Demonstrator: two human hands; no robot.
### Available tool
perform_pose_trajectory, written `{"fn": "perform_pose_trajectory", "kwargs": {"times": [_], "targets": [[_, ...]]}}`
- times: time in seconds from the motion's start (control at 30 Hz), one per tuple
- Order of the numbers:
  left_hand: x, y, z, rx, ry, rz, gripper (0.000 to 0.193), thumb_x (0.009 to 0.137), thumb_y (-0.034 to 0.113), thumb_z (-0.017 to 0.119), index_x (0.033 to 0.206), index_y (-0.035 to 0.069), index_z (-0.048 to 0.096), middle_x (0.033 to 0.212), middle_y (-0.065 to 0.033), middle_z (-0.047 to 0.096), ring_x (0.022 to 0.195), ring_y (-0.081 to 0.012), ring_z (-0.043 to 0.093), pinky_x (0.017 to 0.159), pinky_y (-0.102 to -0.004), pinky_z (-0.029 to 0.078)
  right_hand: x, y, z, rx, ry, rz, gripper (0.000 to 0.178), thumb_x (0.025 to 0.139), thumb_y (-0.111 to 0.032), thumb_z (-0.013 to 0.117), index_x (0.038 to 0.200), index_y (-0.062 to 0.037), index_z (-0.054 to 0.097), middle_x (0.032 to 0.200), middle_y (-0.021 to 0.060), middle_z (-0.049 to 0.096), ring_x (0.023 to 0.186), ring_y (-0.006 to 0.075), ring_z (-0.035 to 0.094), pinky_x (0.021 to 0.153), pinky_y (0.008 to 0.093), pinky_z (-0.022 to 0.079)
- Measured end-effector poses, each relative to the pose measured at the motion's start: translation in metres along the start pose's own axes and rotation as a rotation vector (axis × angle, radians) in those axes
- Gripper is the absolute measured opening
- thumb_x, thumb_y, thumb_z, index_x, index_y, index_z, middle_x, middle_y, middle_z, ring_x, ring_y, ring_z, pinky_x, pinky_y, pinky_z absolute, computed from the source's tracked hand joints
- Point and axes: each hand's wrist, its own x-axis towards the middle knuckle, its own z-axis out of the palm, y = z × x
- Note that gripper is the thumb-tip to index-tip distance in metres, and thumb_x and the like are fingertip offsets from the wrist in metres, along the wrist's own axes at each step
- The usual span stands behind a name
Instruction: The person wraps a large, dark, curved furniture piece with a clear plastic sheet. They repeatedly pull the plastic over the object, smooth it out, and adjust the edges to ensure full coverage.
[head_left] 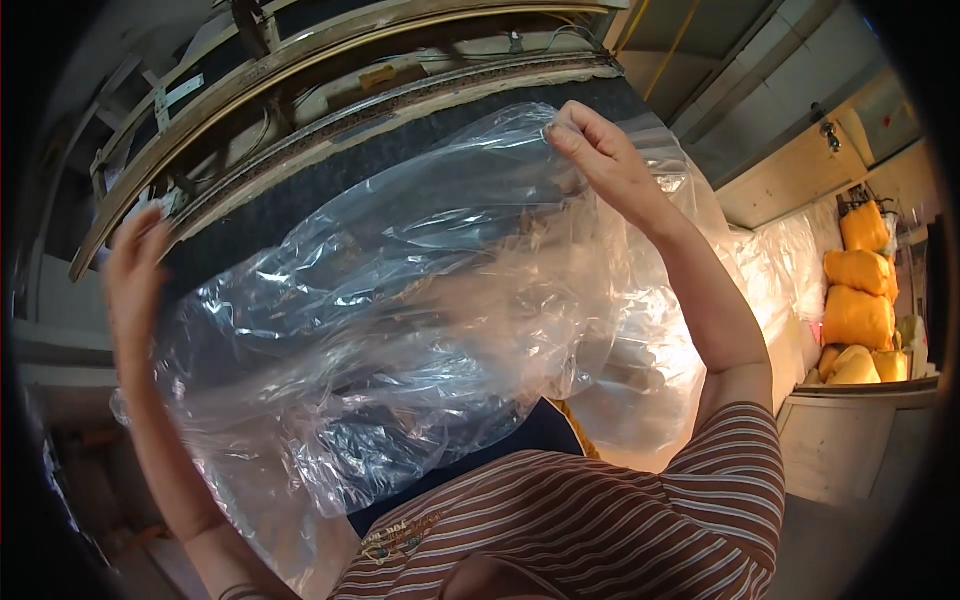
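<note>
A wide clear plastic sheet point(400, 260), loose and wrinkled, spreads in front of me and hangs down over my front. My right hand point(598, 155) is closed, thumb against fingers, on the sheet's far edge at the upper right. On the far left my left hand point(137, 270) is raised beside the sheet's left side, next to the end of the long machine bar. Motion smears its fingers, so I cannot make out whether it holds any of the film. Beneath the sheet's far edge lies a dark flat surface point(330, 185).
A long machine frame with curved-looking bars point(330, 50) runs across the far side. Several orange-yellow bundles point(860, 300) are stacked on a ledge at the right. More clear film point(790, 260) lies near them, beside a pale panel point(795, 175).
</note>
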Motion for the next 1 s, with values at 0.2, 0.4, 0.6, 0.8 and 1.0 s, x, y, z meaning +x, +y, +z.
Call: {"fn": "perform_pose_trajectory", "kwargs": {"times": [0.2,0.4,0.6,0.8,1.0], "targets": [[-0.074,0.169,0.18,-0.32,-0.245,0.675,0.034,0.081,0.023,0.07,0.103,-0.002,0.06,0.104,-0.0116,0.06,0.095,-0.0231,0.058,0.084,-0.0343,0.047,-0.023,-0.024,0.013,-0.243,0.099,-0.372,0.027,0.086,-0.025,0.066,0.077,-0.0045,0.05,0.07,0.0006,0.043,0.065,0.014,0.045,0.061,0.0289,0.038],[-0.051,0.1,0.194,-0.413,-0.185,0.475,0.014,0.089,0.013,0.06,0.087,0.0,0.064,0.084,-0.0051,0.056,0.08,-0.0143,0.054,0.073,-0.026,0.043,-0.158,0.09,-0.091,-0.855,-0.162,0.105,0.028,0.081,-0.033,0.068,0.071,-0.007,0.063,0.073,0.007,0.059,0.073,0.0249,0.058,0.063,0.0376,0.045],[-0.041,-0.065,0.094,-0.133,-0.017,0.175,0.017,0.092,0.015,0.059,0.096,-0.002,0.064,0.094,-0.0053,0.062,0.09,-0.0131,0.056,0.084,-0.0255,0.043,-0.391,0.23,-0.265,-1.474,-0.753,1.157,0.023,0.069,-0.025,0.065,0.088,-0.0155,0.074,0.092,0.0073,0.071,0.093,0.0255,0.067,0.077,0.043,0.051],[-0.04,-0.285,-0.135,0.348,0.291,-0.083,0.039,0.094,0.036,0.056,0.101,-0.001,0.064,0.09,-0.0053,0.064,0.082,-0.0141,0.056,0.08,-0.0291,0.045,-0.193,0.199,-0.339,-1.633,0.101,0.812,0.027,0.086,-0.026,0.049,0.092,-0.0115,0.071,0.097,0.0129,0.069,0.093,0.0318,0.065,0.078,0.0479,0.05],[-0.065,-0.369,-0.156,-0.054,0.292,-0.552,0.036,0.09,0.033,0.057,0.094,-0.001,0.068,0.083,-0.0059,0.065,0.077,-0.0149,0.056,0.071,-0.0308,0.047,0.026,0.06,-0.292,-0.738,1.146,-0.096,0.041,0.093,-0.026,0.054,0.13,-0.0089,0.047,0.126,0.0246,0.051,0.117,0.0328,0.051,0.097,0.0331,0.041]]}}
